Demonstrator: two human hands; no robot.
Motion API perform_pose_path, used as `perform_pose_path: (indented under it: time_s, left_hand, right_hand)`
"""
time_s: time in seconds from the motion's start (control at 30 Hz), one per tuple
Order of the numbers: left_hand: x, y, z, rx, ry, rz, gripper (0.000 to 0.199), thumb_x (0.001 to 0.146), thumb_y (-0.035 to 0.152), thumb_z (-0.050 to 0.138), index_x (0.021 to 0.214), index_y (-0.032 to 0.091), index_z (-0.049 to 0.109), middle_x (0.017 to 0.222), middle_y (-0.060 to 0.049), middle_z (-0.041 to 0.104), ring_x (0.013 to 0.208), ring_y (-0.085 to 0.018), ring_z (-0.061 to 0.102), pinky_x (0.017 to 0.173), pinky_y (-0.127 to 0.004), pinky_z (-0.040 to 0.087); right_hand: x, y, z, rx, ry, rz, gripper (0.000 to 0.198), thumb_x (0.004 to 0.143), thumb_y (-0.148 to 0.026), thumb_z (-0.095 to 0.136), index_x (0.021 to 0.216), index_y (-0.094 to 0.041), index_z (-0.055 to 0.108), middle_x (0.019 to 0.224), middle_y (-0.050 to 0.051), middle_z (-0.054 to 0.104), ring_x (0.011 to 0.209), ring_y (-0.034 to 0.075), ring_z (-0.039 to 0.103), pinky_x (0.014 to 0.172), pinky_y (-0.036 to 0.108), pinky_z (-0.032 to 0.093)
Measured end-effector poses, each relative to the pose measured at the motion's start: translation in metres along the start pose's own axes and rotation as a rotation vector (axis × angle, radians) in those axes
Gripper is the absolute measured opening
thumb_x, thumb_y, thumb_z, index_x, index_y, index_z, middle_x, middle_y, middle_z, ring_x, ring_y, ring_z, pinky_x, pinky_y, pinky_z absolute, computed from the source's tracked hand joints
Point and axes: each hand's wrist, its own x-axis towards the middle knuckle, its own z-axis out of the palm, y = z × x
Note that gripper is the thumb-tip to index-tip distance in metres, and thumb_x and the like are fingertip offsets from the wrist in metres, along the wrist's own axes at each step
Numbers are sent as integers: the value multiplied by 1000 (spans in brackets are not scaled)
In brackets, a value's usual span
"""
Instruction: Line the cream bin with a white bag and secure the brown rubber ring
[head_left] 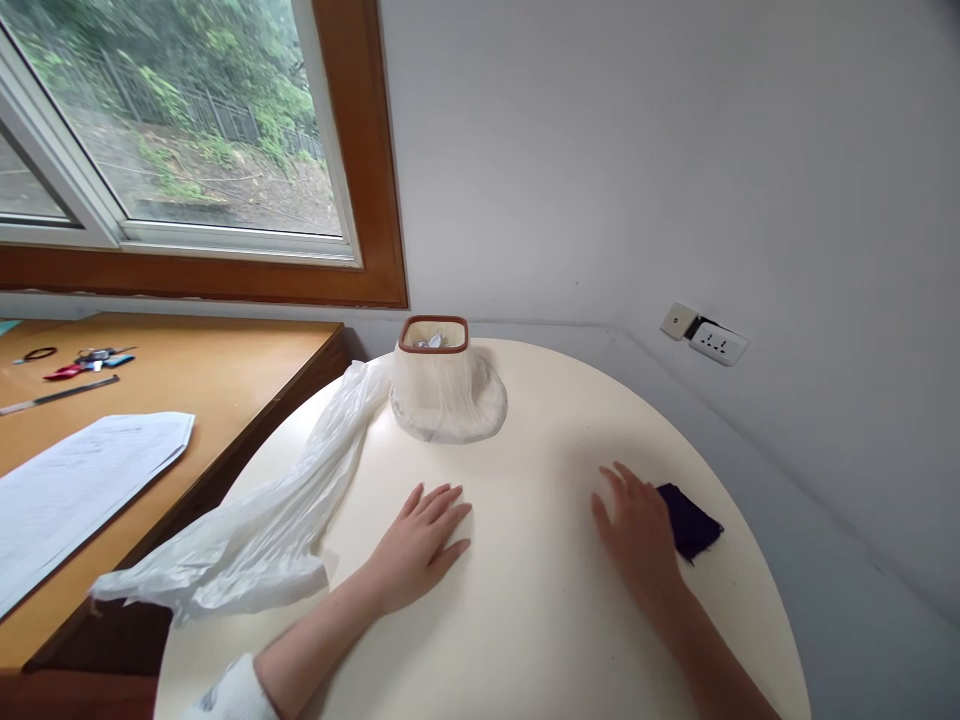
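My left hand [421, 545] rests palm down on the round cream table [525, 600], fingers stretched out and holding nothing. On the other side, my right hand [636, 525] has its fingers spread low over the tabletop, also without anything in it. A folded dark purple cloth [690, 522] lies just right of my right hand, partly hidden behind it. To the left of my left hand stretches a crumpled white plastic bag [262, 530]. Farther back stands a small bin [431, 375] with a brown rim, a translucent liner around it and something silvery inside.
A wooden desk [247, 350] adjoins on the left, bearing paper sheets [97, 480], a dark strip [60, 396] and a bunch of keys [97, 357]. Behind are a wall with a socket [718, 343] and a window [187, 120].
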Motion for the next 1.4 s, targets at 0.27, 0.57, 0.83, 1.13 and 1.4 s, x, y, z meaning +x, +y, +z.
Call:
perform_pose_path:
  time_s: [0.27,0.57,0.83,1.13,1.4]
  left_hand:
    - [1,13,-10,-188,290,-146,22,88,23,37,70,20,49,73,-3,56,66,-15,52,63,-29,45]
    - [-3,18,-7,-258,391,-65,19,87,20,39,69,19,46,71,-3,50,65,-15,48,61,-28,42]
    - [-1,1,-6,-109,152,-67,22,86,26,41,102,19,54,101,-10,56,92,-22,54,80,-38,46]
    - [-17,16,-9,81,21,128,59,91,43,33,143,22,15,149,-8,18,136,-29,16,109,-53,15]
    - [-31,21,-3,45,-99,170,62,91,46,32,144,25,7,149,-7,15,137,-26,15,110,-52,8]
  right_hand:
    - [-2,31,10,-95,-224,233,51,86,-34,32,124,-4,50,127,22,49,115,36,46,89,48,40]
    - [3,-123,8,748,-132,-526,48,89,-27,31,137,-22,31,139,5,38,129,17,32,106,37,32]
    - [-4,-87,17,663,13,-374,39,91,-26,29,123,-20,50,127,8,51,122,19,42,104,39,36]
    - [-22,-23,-2,237,-192,-521,54,89,-45,34,140,-28,26,147,3,24,136,24,18,110,48,17]
    - [-28,-16,-2,171,-482,-541,58,88,-55,29,141,-38,11,150,1,10,137,25,11,109,53,8]
